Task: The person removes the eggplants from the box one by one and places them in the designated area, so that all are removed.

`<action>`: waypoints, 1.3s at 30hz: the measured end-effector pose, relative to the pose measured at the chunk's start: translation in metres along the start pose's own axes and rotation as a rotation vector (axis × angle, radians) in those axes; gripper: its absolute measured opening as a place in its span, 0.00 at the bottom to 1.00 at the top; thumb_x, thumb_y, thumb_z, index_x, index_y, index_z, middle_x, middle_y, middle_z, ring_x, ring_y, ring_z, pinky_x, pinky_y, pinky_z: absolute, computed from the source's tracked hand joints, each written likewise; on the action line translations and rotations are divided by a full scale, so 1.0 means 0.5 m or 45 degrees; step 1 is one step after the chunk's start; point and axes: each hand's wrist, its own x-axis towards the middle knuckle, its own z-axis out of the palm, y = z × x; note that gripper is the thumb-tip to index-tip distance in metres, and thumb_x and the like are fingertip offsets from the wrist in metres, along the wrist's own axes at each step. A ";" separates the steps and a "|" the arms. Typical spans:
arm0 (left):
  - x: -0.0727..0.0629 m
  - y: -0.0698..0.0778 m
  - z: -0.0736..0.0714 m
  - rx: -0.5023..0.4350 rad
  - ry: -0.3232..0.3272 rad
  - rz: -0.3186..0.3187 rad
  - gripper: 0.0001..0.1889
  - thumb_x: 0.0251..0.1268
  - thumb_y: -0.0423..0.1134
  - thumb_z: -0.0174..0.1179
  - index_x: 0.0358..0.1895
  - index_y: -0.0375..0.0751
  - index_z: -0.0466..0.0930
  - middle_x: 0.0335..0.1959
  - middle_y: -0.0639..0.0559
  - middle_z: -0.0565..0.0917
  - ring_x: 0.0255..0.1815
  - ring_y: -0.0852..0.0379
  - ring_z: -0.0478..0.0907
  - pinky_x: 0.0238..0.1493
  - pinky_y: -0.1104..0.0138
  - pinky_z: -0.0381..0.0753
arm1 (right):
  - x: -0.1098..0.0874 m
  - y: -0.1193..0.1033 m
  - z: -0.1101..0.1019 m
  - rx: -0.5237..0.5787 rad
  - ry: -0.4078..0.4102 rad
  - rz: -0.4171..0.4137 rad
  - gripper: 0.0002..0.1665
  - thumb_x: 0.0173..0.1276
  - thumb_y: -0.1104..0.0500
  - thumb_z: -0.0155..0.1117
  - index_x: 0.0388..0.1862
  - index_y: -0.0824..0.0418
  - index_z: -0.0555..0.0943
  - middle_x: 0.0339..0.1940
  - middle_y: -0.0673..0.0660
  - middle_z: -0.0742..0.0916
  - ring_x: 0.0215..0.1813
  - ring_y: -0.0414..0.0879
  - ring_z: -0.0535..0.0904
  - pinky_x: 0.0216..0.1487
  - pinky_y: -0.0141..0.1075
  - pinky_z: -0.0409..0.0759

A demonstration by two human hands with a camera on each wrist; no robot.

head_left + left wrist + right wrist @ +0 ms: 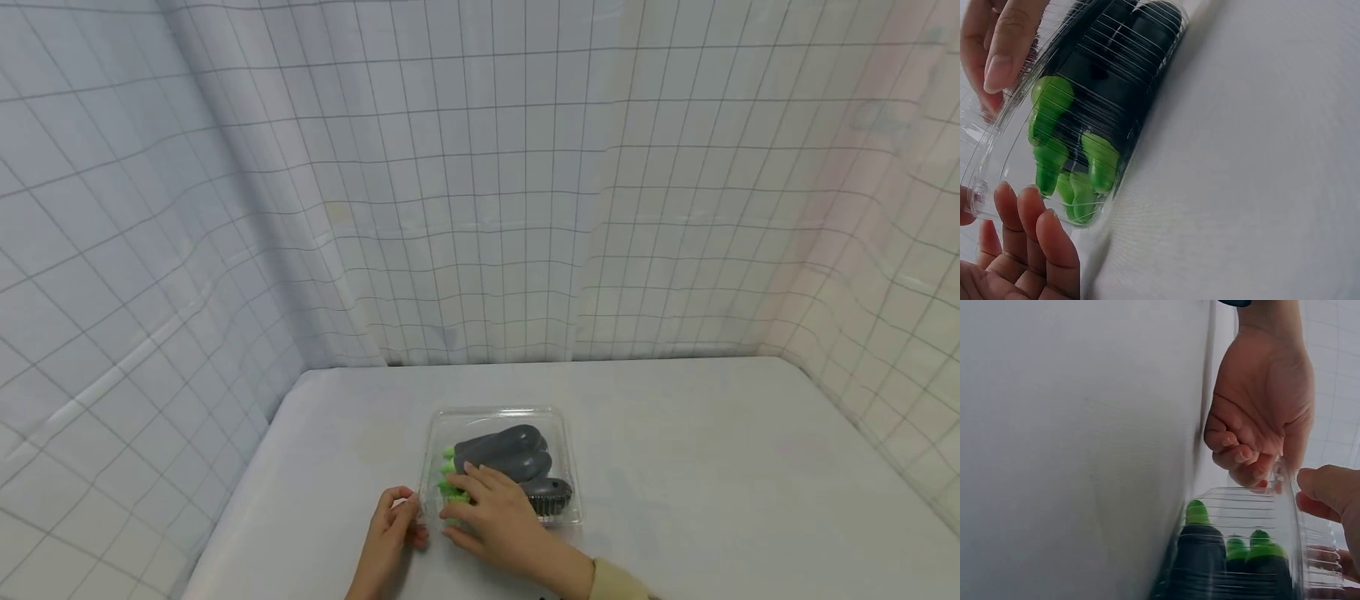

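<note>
Pinching container (461, 425) (sleeve (617, 582): head view only)

Clear container (495, 409): is bearing no readable text, label or brand.
Eggplants (504, 447): are showing no readable number or sign.
White table (712, 458): is displaying no readable characters.
Grid-lined curtain (480, 208): is carrying no readable text; its beige patch (338, 212), above the table's far left corner, is showing no readable lettering.
</note>
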 end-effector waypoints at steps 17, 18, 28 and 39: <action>-0.004 0.000 -0.016 -0.006 -0.122 -0.041 0.18 0.77 0.43 0.44 0.40 0.27 0.69 0.23 0.48 0.75 0.24 0.59 0.74 0.29 0.68 0.78 | 0.011 -0.005 0.019 -0.020 0.098 0.052 0.17 0.43 0.41 0.77 0.23 0.46 0.81 0.46 0.50 0.82 0.47 0.46 0.80 0.51 0.38 0.75; -0.003 -0.001 -0.019 -0.020 -0.137 -0.051 0.18 0.77 0.44 0.44 0.39 0.27 0.70 0.24 0.48 0.75 0.24 0.59 0.74 0.29 0.68 0.78 | 0.012 -0.005 0.019 -0.013 0.096 0.056 0.17 0.43 0.40 0.77 0.23 0.46 0.81 0.46 0.50 0.82 0.48 0.46 0.80 0.52 0.38 0.75; 0.001 0.004 -0.036 -0.121 -0.318 -0.155 0.16 0.77 0.47 0.42 0.39 0.36 0.69 0.28 0.50 0.74 0.29 0.58 0.73 0.34 0.68 0.76 | 0.012 -0.009 0.028 -0.063 0.153 0.059 0.15 0.45 0.42 0.77 0.22 0.47 0.81 0.45 0.50 0.83 0.48 0.50 0.81 0.52 0.39 0.75; 0.003 0.005 -0.038 -0.146 -0.363 -0.173 0.14 0.78 0.47 0.40 0.37 0.41 0.67 0.30 0.51 0.73 0.30 0.58 0.72 0.35 0.68 0.75 | 0.014 -0.005 0.027 -0.059 0.171 0.056 0.14 0.47 0.42 0.75 0.21 0.48 0.83 0.44 0.50 0.83 0.46 0.48 0.82 0.49 0.38 0.77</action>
